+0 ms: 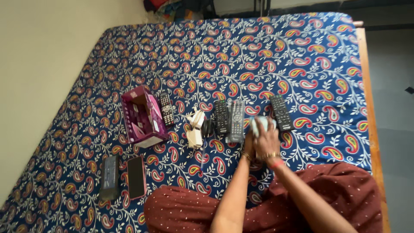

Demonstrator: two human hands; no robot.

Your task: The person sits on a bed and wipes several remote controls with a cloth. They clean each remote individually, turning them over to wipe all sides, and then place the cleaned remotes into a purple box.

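Hands meet over the bed (302, 51): the right hand (268, 140), wrist bent down, closes its fingers on a pale blue cloth (261, 124); the left hand (249, 142) presses beside it, grip unclear. Cloth sits between two black remotes (236, 121), (281, 113).

Left of the fingers (264, 137) on the bed (276, 51) lie two remotes (230, 117); right, another remote (281, 112); far left, an open box (142, 116).

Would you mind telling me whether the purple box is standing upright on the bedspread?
No, the purple box lies tipped on its side on the bedspread, with its open end showing, beside a small remote.
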